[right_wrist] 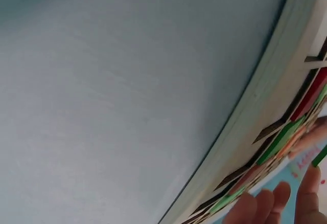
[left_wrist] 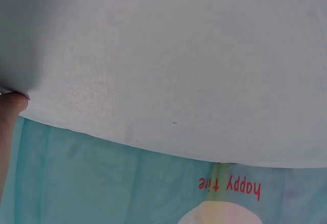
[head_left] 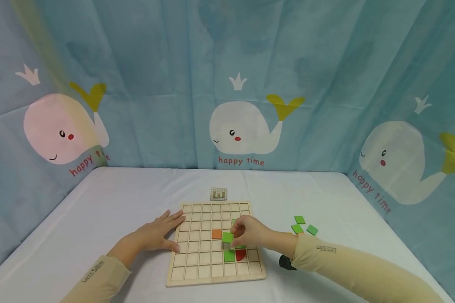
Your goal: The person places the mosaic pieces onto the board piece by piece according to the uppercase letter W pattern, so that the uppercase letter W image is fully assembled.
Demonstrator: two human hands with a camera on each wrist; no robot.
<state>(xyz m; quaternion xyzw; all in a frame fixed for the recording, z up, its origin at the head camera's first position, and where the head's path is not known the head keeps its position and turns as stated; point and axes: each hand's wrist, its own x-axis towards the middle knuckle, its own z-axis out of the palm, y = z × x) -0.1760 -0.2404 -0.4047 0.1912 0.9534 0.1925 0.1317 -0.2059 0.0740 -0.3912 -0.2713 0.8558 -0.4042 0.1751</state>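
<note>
A wooden grid board [head_left: 204,261] lies on the white table, divided into square cells. My right hand [head_left: 250,232] pinches a green square tile [head_left: 228,237] just above the board's right half. Below that tile, another green tile [head_left: 229,255] sits in a cell beside a red rounded piece [head_left: 241,254]. An orange tile [head_left: 216,234] lies in a cell to the left of the pinched tile. More green shows partly hidden behind my right hand. My left hand [head_left: 157,232] rests at the board's left edge, fingers spread, fingertips on the frame.
Several loose green tiles [head_left: 299,219] lie on the table right of the board, some orange showing by the right sleeve. A small card with a grid picture [head_left: 218,194] lies behind the board. A black object [head_left: 287,263] sits under the right forearm. A whale-print curtain [head_left: 155,84] surrounds the table.
</note>
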